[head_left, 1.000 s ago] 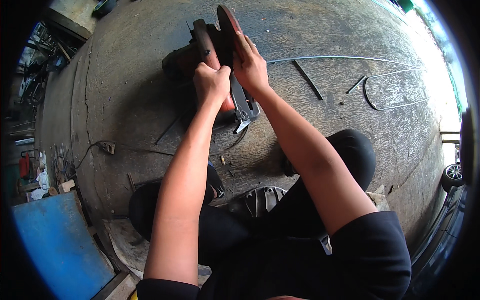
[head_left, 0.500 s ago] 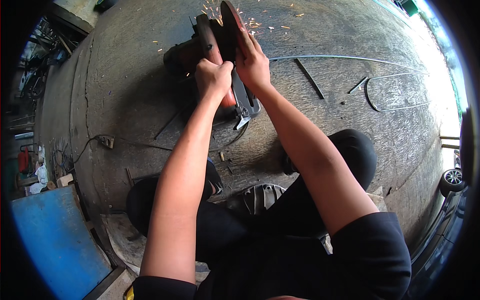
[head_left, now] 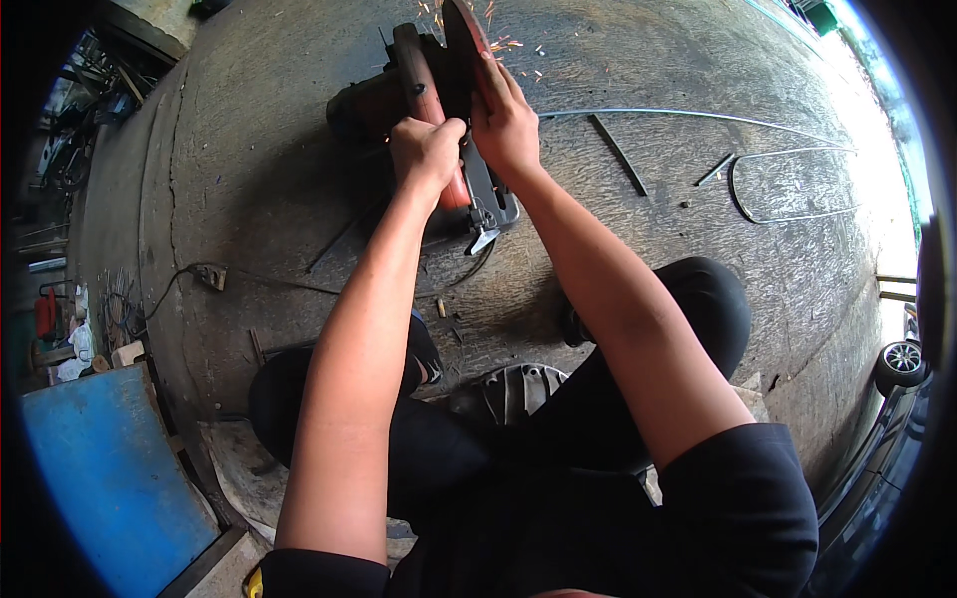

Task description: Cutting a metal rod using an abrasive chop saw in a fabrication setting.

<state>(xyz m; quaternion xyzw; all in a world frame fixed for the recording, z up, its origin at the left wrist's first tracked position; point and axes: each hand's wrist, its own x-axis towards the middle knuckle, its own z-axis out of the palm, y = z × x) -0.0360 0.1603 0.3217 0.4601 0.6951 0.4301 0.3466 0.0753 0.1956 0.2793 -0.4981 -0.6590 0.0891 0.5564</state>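
Note:
A chop saw with a red handle [head_left: 422, 92] stands on the concrete ahead of me. My left hand [head_left: 427, 154] is closed round that handle, thumb on top. Just to its right, my right hand [head_left: 506, 135] holds the edge of the round reddish blade guard [head_left: 469, 45], its fingers laid along the outer side. Orange sparks [head_left: 506, 46] fly out beside the guard at the far end. The slotted grey base [head_left: 491, 191] and a small metal crank [head_left: 482, 240] show below my hands. The cutting point is hidden behind the guard.
A long thin metal bar [head_left: 688, 113] runs right from the saw. A dark rod [head_left: 620, 156], a short offcut [head_left: 714, 169] and a bent rod [head_left: 736, 189] lie right. A power cord [head_left: 289, 287] crosses left. A blue sheet [head_left: 120, 478] lies lower left.
The sparks are fewer and sit closer to the guard. The guard and handle have shifted very slightly, and both hands keep their hold.

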